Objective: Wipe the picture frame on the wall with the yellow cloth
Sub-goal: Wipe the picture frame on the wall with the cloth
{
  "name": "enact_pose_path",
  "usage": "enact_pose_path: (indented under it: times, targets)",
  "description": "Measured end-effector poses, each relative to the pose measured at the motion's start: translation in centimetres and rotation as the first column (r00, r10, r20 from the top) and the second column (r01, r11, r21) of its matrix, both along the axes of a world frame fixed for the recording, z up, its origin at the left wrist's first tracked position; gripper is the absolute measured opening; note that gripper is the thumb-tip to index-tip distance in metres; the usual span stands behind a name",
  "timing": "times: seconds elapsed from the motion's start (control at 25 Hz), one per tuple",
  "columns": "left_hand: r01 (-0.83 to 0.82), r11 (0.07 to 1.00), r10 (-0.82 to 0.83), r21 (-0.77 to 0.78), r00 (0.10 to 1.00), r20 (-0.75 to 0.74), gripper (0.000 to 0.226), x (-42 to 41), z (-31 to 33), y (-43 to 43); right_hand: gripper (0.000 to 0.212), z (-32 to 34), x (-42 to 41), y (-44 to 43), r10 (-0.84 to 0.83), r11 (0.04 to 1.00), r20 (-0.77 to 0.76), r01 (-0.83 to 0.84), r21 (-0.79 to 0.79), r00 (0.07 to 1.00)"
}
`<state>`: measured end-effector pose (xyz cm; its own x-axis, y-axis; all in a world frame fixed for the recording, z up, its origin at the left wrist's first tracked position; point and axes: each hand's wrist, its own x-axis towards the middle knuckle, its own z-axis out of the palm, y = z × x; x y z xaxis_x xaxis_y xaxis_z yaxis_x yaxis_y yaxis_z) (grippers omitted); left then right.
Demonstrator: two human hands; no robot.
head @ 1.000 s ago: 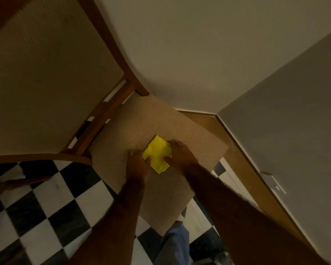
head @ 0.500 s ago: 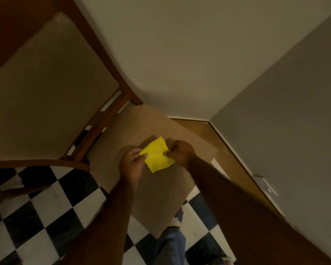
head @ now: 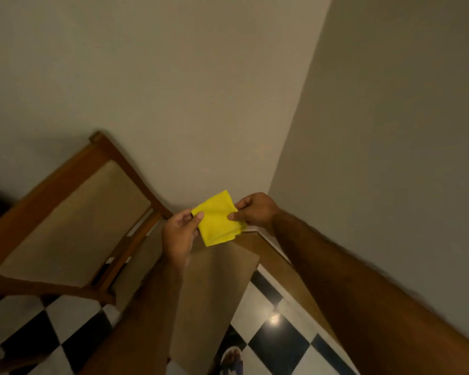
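I hold the yellow cloth [head: 219, 218] up in front of me with both hands, in the air near the corner where the two walls meet. It is folded into a small, roughly square pad, tilted so one corner points up and away from me.

My left hand [head: 178, 234] pinches the cloth at its left edge: the thumb lies across the near face at the upper left corner, and the other fingers are tucked behind the fabric where I cannot see them. My right hand [head: 256, 212] pinches the right edge, thumb tip pressed on the near face about halfway down that side, the rest of the fingers curled behind and beside it. So the cloth spans the gap between my two hands, gripped on opposite sides, with its lower edge hanging free below both thumbs.

Below and to the left stands a wooden chair [head: 73, 226] with a beige padded back and seat; the cloth is above the seat and not touching it. A black and white checkered floor [head: 279, 339] shows near me at the bottom, with a wooden skirting board [head: 275, 255] running along the right wall [head: 390, 131]. The far wall [head: 160, 77] behind the cloth is plain in the part I can see.
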<state>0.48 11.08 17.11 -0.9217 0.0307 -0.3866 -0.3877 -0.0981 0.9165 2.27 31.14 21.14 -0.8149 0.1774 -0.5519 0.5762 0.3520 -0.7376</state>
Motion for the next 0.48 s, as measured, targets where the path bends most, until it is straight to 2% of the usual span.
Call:
enact_pose_path:
  times: [0.16,0.36,0.48]
  targets:
    - [0.058,0.998,-0.055,0.015,0.988,-0.144,0.033,0.1,9.1,4.2,0.04,10.2,2.9,3.3,-0.102,0.995,-0.114,0.101,-0.018,0.988]
    - [0.148,0.986,-0.108,0.08,0.921,-0.373,0.03,0.9,22.0,9.7,0.027,24.0,7.0,7.3,-0.209,0.978,-0.316,0.205,-0.045,0.925]
    - [0.196,0.974,-0.112,0.111,0.849,-0.516,0.027,1.5,30.4,13.2,0.036,32.5,9.2,9.5,-0.241,0.964,-0.46,0.267,-0.01,0.855]
